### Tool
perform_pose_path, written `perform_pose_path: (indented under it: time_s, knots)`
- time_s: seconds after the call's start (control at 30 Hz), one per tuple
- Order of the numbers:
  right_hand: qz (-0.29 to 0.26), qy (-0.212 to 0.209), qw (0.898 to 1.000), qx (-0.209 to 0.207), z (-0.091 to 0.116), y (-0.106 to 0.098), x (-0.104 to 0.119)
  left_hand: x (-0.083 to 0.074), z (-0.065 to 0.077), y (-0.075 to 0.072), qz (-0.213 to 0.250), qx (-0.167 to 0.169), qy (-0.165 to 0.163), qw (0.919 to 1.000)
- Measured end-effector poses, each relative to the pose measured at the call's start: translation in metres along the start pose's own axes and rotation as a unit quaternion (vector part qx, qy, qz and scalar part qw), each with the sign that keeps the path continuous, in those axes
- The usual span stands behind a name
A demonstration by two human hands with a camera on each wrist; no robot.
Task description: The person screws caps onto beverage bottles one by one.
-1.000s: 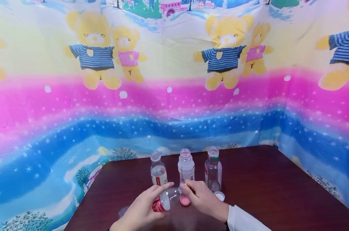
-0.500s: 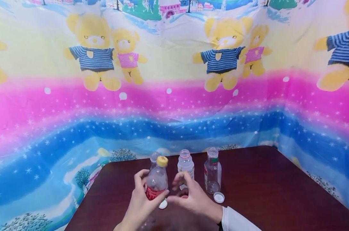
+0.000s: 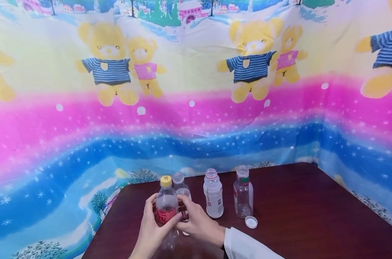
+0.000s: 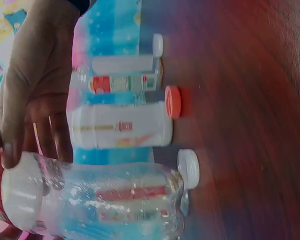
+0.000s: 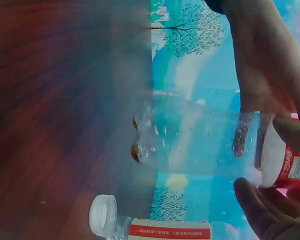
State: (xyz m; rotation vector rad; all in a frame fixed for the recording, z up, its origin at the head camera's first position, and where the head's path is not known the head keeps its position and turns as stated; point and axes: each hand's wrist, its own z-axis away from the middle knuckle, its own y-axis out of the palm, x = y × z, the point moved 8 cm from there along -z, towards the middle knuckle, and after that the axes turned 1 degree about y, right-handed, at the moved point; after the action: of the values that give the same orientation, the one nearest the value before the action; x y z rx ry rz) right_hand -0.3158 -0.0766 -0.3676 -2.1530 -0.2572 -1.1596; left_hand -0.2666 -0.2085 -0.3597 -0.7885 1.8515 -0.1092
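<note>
A clear plastic cola bottle [image 3: 167, 199] with a red label and a yellow cap [image 3: 166, 181] is held upright above the table. My left hand [image 3: 148, 225] grips it from the left, thumb across the front of the label. From the other side my right hand [image 3: 200, 221] holds it too, fingers behind the bottle and thumb towards the label in the left wrist view. The bottle's clear lower body [image 5: 190, 140] hangs below both hands, with a few brown drops in its base in the right wrist view.
Behind stand three uncapped bottles: a clear one [image 3: 181, 190], a whitish one [image 3: 212, 196] and a clear one with a green neck band [image 3: 243, 198]. A white cap [image 3: 251, 222], a red cap [image 4: 173, 102] and another white cap [image 4: 189, 169] lie before them on the dark table [image 3: 299, 216].
One second ago the bottle lay tilted with my right hand at its cap. My left hand then turned it upright as the right came away; now the right hand is back, on its side.
</note>
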Motion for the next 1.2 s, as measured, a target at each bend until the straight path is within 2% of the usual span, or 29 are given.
perform_pose_path:
  time_s: [0.13, 0.3, 0.37, 0.5, 0.57, 0.7, 1.07, 1.2]
  knots:
    - [0.019, -0.018, 1.000, -0.013, -0.021, 0.013, 0.004, 0.006, -0.011, -0.010, -0.038, 0.007, 0.005, 0.9992]
    - [0.098, -0.029, 0.994, -0.044, -0.047, 0.027, 0.007, 0.019, -0.031, -0.021, -0.041, 0.008, 0.002, 0.9991]
    - [0.116, -0.025, 0.992, -0.048, -0.058, 0.032, 0.003, 0.029, -0.040, -0.025, -0.040, 0.011, -0.013, 0.9990]
    - [0.097, 0.007, 0.994, -0.049, -0.073, 0.041, -0.012, 0.049, -0.054, -0.026, -0.039, 0.023, -0.040, 0.9982]
    - [0.081, 0.025, 0.995, -0.051, -0.075, 0.045, -0.019, 0.056, -0.058, -0.025, -0.034, 0.027, -0.048, 0.9979]
    - [0.078, 0.035, 0.995, -0.053, -0.078, 0.050, -0.026, 0.066, -0.060, -0.025, -0.029, 0.026, -0.058, 0.9976]
    - [0.083, 0.025, 0.994, -0.060, -0.077, 0.045, -0.027, 0.068, -0.064, -0.022, -0.022, 0.031, -0.067, 0.9970]
    - [0.091, 0.017, 0.994, -0.064, -0.068, 0.045, -0.024, 0.068, -0.062, -0.025, -0.031, 0.014, -0.077, 0.9964]
